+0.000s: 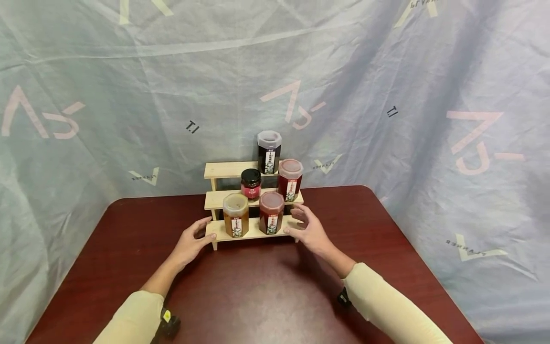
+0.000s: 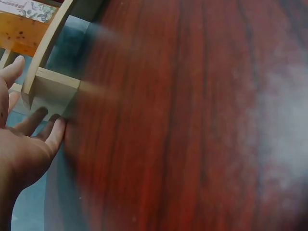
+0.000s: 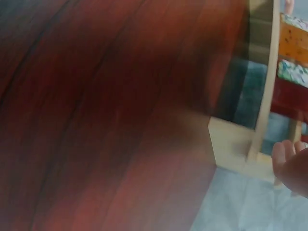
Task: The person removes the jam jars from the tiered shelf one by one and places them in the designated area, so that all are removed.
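Observation:
A three-tier wooden stand [image 1: 216, 197] holds several jars. My left hand [image 1: 189, 242] is at the left end of its bottom shelf, thumb by the front edge; the left wrist view shows that hand [image 2: 29, 149] with spread fingers beside the stand's leg. At the opposite end, my right hand [image 1: 312, 231] has its thumb by the shelf's front corner and fingers loosely bent. On the bottom shelf stand an amber jar [image 1: 236, 217] and a red jar [image 1: 271, 215]. Above them are a small black-lidded jar [image 1: 251, 184] and another red jar [image 1: 290, 184]. A dark jar [image 1: 269, 155] occupies the top shelf.
The stand is near the back edge of a dark red wooden table [image 1: 258, 286]. Grey printed cloth [image 1: 215, 71] hangs behind the table and along its sides. Both forearms, in pale sleeves [image 1: 133, 317], reach over the table from the front.

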Demonstrator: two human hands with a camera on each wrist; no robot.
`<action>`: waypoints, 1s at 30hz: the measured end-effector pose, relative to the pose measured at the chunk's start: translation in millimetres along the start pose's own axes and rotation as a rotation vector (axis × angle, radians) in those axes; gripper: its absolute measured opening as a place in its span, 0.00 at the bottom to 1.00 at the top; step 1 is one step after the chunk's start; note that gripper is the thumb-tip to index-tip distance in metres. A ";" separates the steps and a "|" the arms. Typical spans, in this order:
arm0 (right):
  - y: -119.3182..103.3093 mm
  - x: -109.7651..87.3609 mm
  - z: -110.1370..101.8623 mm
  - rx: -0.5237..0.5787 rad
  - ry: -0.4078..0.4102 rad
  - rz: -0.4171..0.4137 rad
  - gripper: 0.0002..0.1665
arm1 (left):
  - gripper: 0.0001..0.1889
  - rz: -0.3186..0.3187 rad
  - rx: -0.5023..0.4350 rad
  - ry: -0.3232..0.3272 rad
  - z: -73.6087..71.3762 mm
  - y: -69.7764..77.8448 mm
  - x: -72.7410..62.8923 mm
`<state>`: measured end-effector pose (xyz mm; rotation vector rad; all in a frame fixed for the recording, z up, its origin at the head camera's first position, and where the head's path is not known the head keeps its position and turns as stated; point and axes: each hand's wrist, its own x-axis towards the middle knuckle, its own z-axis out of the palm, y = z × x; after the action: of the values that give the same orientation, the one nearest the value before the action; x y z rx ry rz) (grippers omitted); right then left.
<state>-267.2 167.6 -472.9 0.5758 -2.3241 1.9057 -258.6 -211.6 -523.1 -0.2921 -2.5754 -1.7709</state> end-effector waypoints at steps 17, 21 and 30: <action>15.4 18.0 64.1 -0.149 0.230 0.009 0.53 | 0.30 -0.034 -0.080 -0.004 -0.6 8.6 -4.4; 16.7 21.4 72.5 -0.264 0.300 -0.014 0.54 | 0.31 -0.032 -0.087 -0.009 -1.2 -1.9 0.7; 15.6 25.0 72.7 -0.332 0.357 -0.007 0.48 | 0.32 -0.062 -0.067 -0.003 1.5 -9.4 2.2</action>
<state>-283.1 94.4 -496.1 0.1912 -2.3140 1.4271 -262.1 -213.1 -532.2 -0.2171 -2.5582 -1.8812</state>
